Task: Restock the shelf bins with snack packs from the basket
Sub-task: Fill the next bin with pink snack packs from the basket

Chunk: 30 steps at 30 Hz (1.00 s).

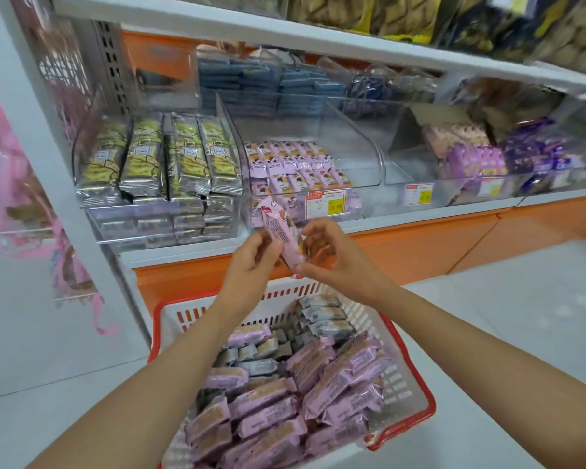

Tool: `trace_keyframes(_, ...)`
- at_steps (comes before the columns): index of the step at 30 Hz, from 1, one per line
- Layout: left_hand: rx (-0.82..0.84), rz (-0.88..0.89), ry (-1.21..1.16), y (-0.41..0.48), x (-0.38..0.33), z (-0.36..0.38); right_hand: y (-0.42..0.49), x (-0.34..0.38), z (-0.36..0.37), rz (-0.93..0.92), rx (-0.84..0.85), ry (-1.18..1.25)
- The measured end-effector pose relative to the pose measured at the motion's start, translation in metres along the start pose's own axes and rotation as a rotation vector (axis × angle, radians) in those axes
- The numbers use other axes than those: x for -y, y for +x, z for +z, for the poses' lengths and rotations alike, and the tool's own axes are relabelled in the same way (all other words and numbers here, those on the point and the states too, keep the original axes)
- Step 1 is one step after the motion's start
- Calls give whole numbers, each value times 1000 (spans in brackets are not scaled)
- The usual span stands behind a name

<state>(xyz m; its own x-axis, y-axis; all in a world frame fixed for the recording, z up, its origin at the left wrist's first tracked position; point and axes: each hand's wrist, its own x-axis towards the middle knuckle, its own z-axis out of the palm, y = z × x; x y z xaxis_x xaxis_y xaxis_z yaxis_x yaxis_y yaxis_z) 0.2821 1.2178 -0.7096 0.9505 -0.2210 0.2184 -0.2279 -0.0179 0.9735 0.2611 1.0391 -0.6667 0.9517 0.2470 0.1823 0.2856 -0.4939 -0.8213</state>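
A white shop shelf (318,38) with an orange base panel fills the background, and clear bins stand in a row along it. Far to the left of the hands, pink ribboned bags (7,184) hang from a side rack. Up and to the left of the left hand (254,255), a bin of yellow-green packs (170,154) is stacked upright. Directly above both hands sits the bin of pink snack packs (295,164), with a price label (325,204) on its front. The left hand curls its fingers round one pink pack (281,231), held tilted just in front of that bin. The right hand (332,255) pinches the pack's lower end; whether the brownish wrapper behind its fingers is a second pack, I cannot tell. Below the hands and forearms, the red-rimmed basket (416,384) holds many pink packs and some grey ones (322,316). Up and to the right of the right hand, a bin of purple packs (487,157) stands.
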Motion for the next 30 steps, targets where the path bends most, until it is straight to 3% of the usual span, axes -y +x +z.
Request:
trace_keyframes(4,-67,120,96,7,-20,6,9,17,-14,-47,-76,-26)
trace_keyframes(8,-414,448,815,18,-9,-12,47,38,-30,-49,-173,-57)
trace_keyframes(12,-254,394,1241,14,10,-22,99,43,-34,67,-202,-227)
trace_keyframes(21,-258,404,1367,17,23,-28,153,47,-11,215,1,-589)
trace_keyframes(30,-220,388,1386,16,20,-30,153,47,-10,343,64,-505)
